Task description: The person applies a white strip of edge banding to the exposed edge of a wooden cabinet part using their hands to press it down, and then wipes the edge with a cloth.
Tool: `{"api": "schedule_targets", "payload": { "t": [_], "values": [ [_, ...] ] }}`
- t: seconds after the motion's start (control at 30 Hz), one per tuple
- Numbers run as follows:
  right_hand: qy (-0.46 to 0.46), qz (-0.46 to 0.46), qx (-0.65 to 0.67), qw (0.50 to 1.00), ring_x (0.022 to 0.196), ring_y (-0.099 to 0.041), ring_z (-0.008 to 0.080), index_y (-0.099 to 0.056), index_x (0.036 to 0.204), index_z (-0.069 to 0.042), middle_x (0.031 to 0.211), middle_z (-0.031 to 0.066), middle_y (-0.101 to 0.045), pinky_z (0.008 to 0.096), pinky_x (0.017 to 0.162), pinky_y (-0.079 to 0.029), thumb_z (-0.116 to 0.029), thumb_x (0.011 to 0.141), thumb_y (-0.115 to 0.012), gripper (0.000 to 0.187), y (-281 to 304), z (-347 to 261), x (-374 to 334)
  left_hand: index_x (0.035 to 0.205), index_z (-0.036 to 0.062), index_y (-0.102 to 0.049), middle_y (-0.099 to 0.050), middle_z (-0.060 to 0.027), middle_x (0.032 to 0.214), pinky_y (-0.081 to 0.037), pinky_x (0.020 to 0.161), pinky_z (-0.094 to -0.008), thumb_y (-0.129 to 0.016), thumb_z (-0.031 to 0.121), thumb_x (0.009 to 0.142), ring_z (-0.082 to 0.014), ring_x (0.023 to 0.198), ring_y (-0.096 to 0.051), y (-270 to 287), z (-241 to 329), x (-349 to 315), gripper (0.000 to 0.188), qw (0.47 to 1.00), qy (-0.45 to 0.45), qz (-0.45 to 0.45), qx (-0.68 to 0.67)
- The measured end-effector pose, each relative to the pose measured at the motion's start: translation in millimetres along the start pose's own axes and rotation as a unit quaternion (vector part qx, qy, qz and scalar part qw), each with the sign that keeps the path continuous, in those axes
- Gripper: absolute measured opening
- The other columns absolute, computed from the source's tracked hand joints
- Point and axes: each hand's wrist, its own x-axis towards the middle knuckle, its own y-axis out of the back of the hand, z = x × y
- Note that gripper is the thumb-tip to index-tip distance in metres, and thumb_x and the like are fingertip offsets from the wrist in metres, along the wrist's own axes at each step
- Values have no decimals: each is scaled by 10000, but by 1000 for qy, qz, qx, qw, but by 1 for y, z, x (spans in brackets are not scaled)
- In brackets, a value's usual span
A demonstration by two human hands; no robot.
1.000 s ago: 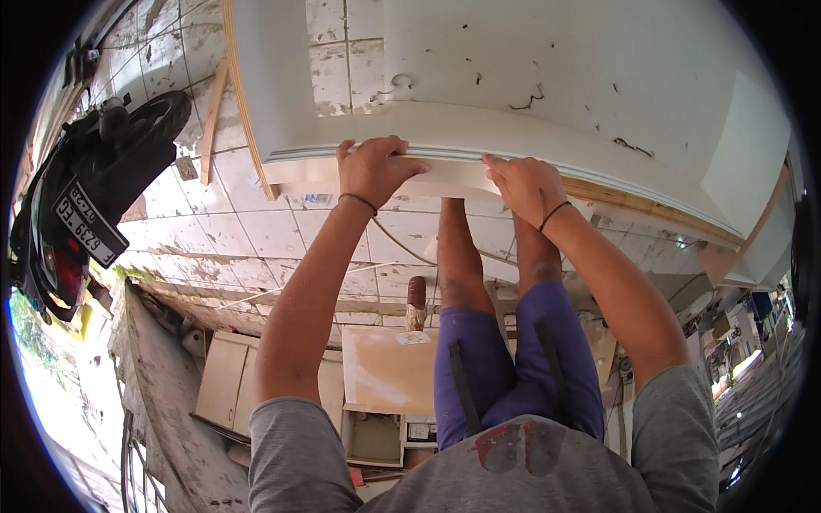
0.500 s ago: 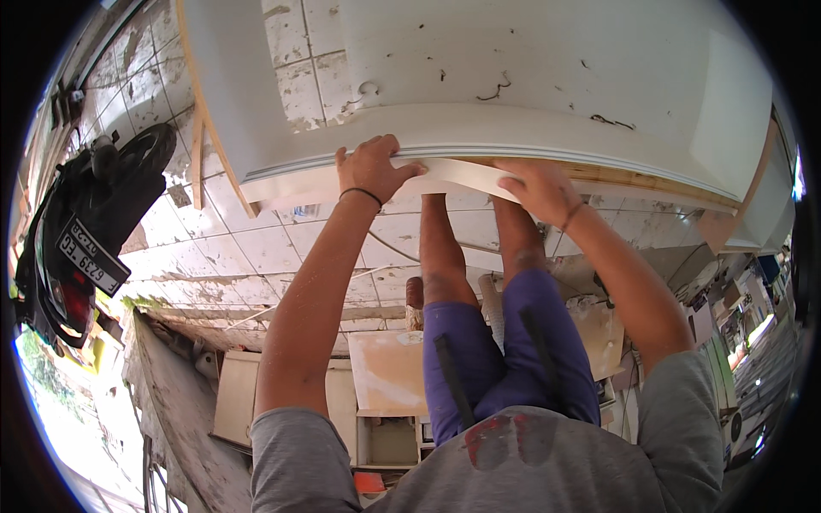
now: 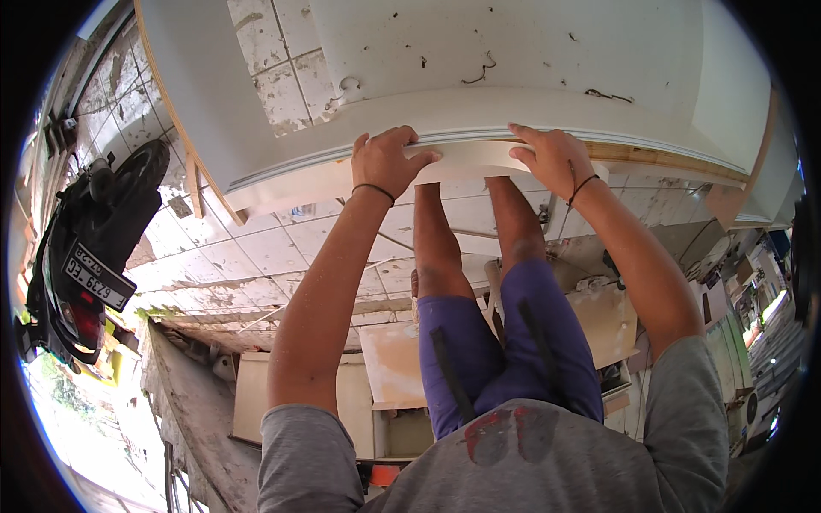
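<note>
A thin white edging strip (image 3: 466, 163) runs along the near edge of a large white cabinet panel (image 3: 402, 114). My left hand (image 3: 386, 162) grips the strip against that edge, fingers over the top and thumb out along its face. My right hand (image 3: 554, 164) pinches the strip farther right, its fingers reaching over the grooved edge. Between my hands the strip curves slightly away from the panel. Right of my right hand, bare brownish wood (image 3: 663, 162) shows along the edge, and a short end of the strip pokes out beside that wrist.
Thin wooden edges border the cabinet on its left side. Dark scraps (image 3: 479, 70) lie inside it. A black motorcycle (image 3: 90, 231) stands at the left on dirty white tiles (image 3: 244, 256). Behind my legs are pale cabinet boards (image 3: 389, 368) and clutter.
My right hand has moved slightly right and up, and its fingers now reach over the panel edge. My left hand keeps its grip, shifted a little right along the strip.
</note>
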Motion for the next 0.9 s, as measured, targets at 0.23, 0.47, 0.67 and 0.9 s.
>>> {"api": "schedule_targets", "payload": {
  "t": [0.23, 0.47, 0.67, 0.9],
  "values": [
    [3, -11, 11, 1000, 828, -646, 348, -619, 1186, -126, 840, 162, -680, 430, 738, -507, -323, 861, -595, 380, -3, 4, 2, 1016, 151, -684, -676, -17, 1087, -446, 913, -395, -701, 320, 778, -205, 1046, -608, -36, 19, 1, 293, 986, -147, 69, -31],
    [11, -1, 37, 999, 751, -636, 356, -587, 1215, -104, 754, 166, -660, 429, 679, -493, -350, 855, -621, 437, -2, 5, 6, 1049, 148, -687, -679, -39, 1079, -483, 890, -407, -700, 302, 799, -239, 1023, -628, -50, 33, 6, 293, 970, -205, 129, 18],
    [4, -32, 25, 999, 796, -648, 353, -581, 1084, -55, 781, 165, -670, 449, 700, -497, -322, 860, -597, 349, -1, 7, 13, 994, 118, -706, -704, -65, 962, -519, 783, -370, -737, 367, 755, -268, 878, -663, -42, 65, 15, 347, 999, -42, 21, -25],
    [-26, -5, 23, 999, 781, -637, 377, -560, 1101, -67, 752, 169, -656, 456, 693, -485, -383, 813, -659, 439, -5, 19, 14, 972, 132, -689, -705, -54, 908, -509, 784, -366, -744, 477, 705, -256, 867, -665, -40, 77, 24, 440, 999, 33, -9, 1]
  ]
}}
